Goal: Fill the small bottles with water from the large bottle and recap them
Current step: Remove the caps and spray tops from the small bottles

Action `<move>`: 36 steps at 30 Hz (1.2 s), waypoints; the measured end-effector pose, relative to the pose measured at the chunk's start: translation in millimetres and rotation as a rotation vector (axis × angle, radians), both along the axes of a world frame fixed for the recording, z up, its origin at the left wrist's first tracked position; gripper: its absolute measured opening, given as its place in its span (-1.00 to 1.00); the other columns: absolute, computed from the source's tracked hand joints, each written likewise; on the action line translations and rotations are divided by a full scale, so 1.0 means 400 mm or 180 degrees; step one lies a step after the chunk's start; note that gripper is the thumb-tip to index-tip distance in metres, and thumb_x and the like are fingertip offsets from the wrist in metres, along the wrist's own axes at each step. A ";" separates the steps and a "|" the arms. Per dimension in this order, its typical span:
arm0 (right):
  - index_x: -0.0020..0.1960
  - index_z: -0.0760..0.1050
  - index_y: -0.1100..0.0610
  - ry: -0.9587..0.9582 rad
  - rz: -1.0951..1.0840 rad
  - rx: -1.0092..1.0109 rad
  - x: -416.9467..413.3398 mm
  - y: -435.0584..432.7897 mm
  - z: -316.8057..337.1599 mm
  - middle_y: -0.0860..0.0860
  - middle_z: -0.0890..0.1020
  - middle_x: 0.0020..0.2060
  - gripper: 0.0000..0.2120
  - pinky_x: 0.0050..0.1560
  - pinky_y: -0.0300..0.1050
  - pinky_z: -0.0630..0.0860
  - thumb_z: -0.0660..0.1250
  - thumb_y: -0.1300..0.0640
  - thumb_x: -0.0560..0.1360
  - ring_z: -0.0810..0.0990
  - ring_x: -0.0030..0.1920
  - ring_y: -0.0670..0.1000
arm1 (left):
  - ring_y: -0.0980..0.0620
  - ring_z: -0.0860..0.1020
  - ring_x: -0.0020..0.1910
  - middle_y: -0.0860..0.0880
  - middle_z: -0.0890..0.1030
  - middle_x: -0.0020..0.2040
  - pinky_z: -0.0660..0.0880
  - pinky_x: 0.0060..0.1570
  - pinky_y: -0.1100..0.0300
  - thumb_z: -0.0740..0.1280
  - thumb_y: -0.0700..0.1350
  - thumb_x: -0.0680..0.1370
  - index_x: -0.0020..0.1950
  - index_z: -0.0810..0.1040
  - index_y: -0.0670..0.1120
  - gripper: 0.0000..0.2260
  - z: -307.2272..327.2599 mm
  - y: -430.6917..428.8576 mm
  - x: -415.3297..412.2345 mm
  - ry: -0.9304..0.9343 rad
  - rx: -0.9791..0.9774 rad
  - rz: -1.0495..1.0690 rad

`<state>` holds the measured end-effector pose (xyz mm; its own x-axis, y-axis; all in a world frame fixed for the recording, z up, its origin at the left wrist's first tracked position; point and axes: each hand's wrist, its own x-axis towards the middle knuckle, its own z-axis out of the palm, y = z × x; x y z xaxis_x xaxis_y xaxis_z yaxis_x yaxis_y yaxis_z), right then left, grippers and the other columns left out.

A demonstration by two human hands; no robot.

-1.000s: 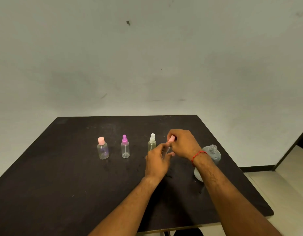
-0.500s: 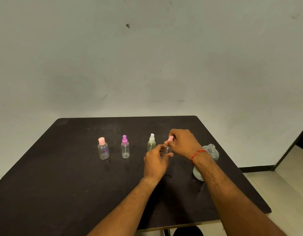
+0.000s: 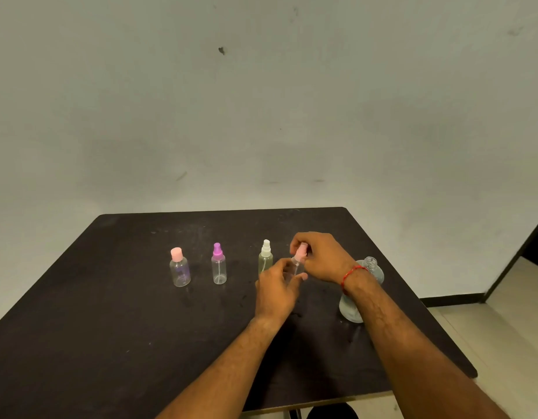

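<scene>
your left hand (image 3: 277, 293) is curled around the clear body of a small spray bottle (image 3: 295, 267), fingers closed on it from the near side so most of the body is hidden. your right hand (image 3: 320, 257) comes over from the right, its fingertips pinched shut on the bottle's pink spray cap (image 3: 301, 252) — whether the cap is seated on the neck or only touching it, you cannot tell from this view. a red thread (image 3: 351, 275) circles your right wrist.

three more small bottles stand upright in a row on the dark table (image 3: 95, 328), all capped: a squat one with a pink cap (image 3: 179, 271) at the left, a slim one with a purple spray top (image 3: 218, 264) beside it, and a greenish one with a white spray top (image 3: 265, 258) just left of your hands.

the large bottle (image 3: 367, 273) stands to the right, behind your right wrist — clear, uncapped, its threaded neck showing, its lower part partly hidden by your forearm.
</scene>
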<state>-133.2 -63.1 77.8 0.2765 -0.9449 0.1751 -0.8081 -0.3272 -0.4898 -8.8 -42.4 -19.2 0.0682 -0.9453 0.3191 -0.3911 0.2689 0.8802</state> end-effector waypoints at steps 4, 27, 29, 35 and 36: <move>0.12 0.51 -0.05 -0.0266 0.0047 0.0033 -0.007 0.003 0.000 -0.04 0.58 0.02 -0.69 0.01 -0.14 0.55 0.43 0.15 0.41 0.56 -0.01 -0.05 | 0.20 0.64 0.00 0.12 0.69 -0.02 0.58 0.01 0.32 0.52 -0.06 0.50 0.13 0.64 0.03 -0.77 -0.005 -0.004 -0.003 0.0062 -0.0024 -0.0027; -0.01 0.58 -0.01 0.0443 -0.0048 0.0081 -0.014 0.008 0.039 -0.04 0.58 -0.01 -0.81 0.07 -0.08 0.54 0.40 0.22 0.43 0.56 0.04 0.02 | 0.26 0.62 -0.07 0.15 0.66 -0.10 0.48 -0.14 0.51 0.52 -0.01 0.49 0.13 0.63 0.04 -0.76 -0.007 -0.006 -0.024 0.0040 0.0008 0.0013; 0.09 0.56 -0.06 0.0280 0.0043 0.0105 -0.014 0.008 0.036 -0.04 0.55 0.01 -0.71 0.08 -0.07 0.53 0.46 0.13 0.40 0.54 0.03 0.01 | 0.24 0.64 -0.07 0.12 0.68 -0.11 0.50 -0.15 0.47 0.52 -0.03 0.49 0.11 0.64 0.04 -0.79 -0.009 -0.007 -0.026 0.0104 0.0049 0.0010; -0.09 0.55 0.01 0.0461 -0.0461 -0.0032 -0.017 -0.002 0.027 -0.04 0.62 -0.11 -0.85 0.00 -0.06 0.59 0.42 -0.05 0.46 0.59 -0.08 -0.01 | 0.25 0.61 -0.01 0.15 0.65 -0.05 0.47 -0.12 0.50 0.51 -0.02 0.50 0.16 0.63 0.04 -0.75 -0.007 -0.007 -0.029 0.0046 0.0066 0.0019; -0.12 0.55 0.01 0.0496 -0.0474 -0.0043 -0.016 0.000 0.031 -0.02 0.63 -0.11 -0.89 0.01 -0.05 0.58 0.42 -0.01 0.46 0.60 -0.07 0.00 | 0.28 0.60 -0.02 0.17 0.64 -0.06 0.46 -0.12 0.52 0.52 -0.02 0.50 0.17 0.62 0.03 -0.74 -0.005 -0.007 -0.028 0.0034 0.0064 0.0021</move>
